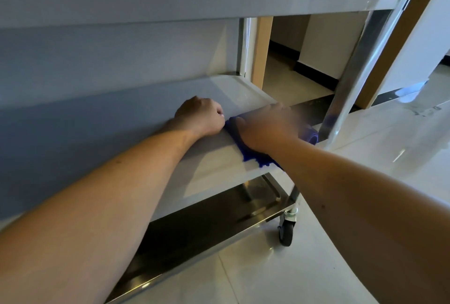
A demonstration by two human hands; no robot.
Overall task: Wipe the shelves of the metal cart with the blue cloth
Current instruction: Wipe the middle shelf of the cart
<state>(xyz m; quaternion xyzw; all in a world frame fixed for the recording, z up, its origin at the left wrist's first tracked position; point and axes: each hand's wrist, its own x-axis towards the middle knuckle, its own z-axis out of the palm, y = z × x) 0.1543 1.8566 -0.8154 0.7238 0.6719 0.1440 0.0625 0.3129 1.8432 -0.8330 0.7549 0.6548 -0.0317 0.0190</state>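
- Blue cloth (246,150) lies on the middle shelf (219,165) of the metal cart (350,79), near its right end.
- Your right hand (265,128) presses on the cloth; fingers blurred, grip unclear.
- Your left hand (201,117), a curled fist holding nothing, rests on that shelf just beside the cloth.

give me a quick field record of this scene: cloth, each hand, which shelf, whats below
cloth: blue cloth, on the middle shelf near its right end
right hand: right hand pressing on the cloth, blurred
left hand: left hand curled, resting on the same shelf beside the cloth, holding nothing
below: bottom shelf, caster wheel, pale floor tiles
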